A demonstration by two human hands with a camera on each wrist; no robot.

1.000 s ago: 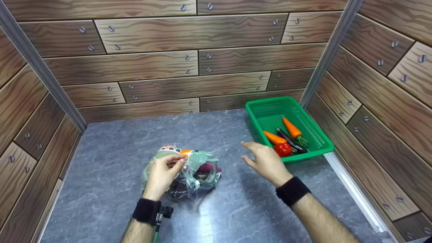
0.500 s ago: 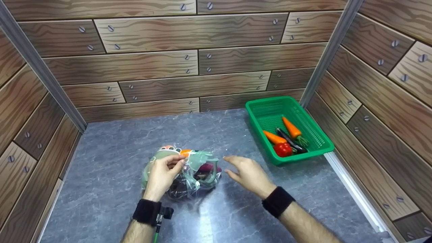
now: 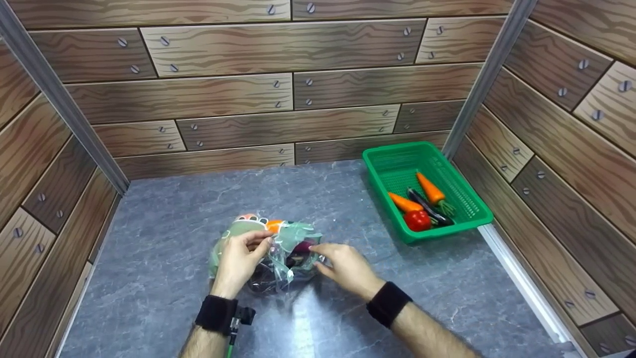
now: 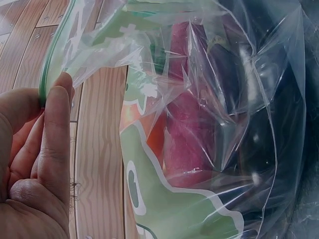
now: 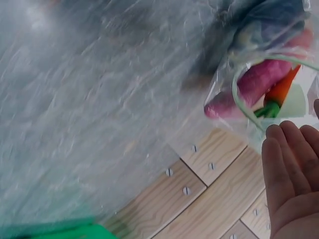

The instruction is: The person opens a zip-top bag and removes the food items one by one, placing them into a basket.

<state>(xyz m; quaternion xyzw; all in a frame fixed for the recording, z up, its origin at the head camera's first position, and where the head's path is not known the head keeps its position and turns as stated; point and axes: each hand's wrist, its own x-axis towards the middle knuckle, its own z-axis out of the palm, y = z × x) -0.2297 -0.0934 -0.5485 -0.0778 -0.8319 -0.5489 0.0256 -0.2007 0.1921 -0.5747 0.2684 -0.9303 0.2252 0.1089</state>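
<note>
A clear zip bag [image 3: 243,227] with green print lies in the middle of the tabletop, its mouth spread toward the right. Through the plastic show a purple-red sweet potato [image 4: 189,134], a carrot [image 5: 283,87] with a green top and something dark, partly hidden by glare. My left hand [image 3: 238,258] pinches the green zip edge of the bag between thumb and fingers. At the mouth's right side is my right hand [image 3: 350,271], fingers fairly straight, the tips close to the zip rim and the sweet potato. Whether they touch, I cannot tell.
At the back right stands a green plastic basket [image 3: 377,164] holding two carrots [image 3: 430,188], an eggplant [image 3: 422,201] and a red bell pepper [image 3: 417,220]. Wood-patterned walls [image 3: 293,94] enclose the grey marbled table [image 3: 174,209] at the back and sides.
My right hand has moved left and slightly toward me, from beside the basket to the bag's mouth. The left hand and the bag have stayed in place.
</note>
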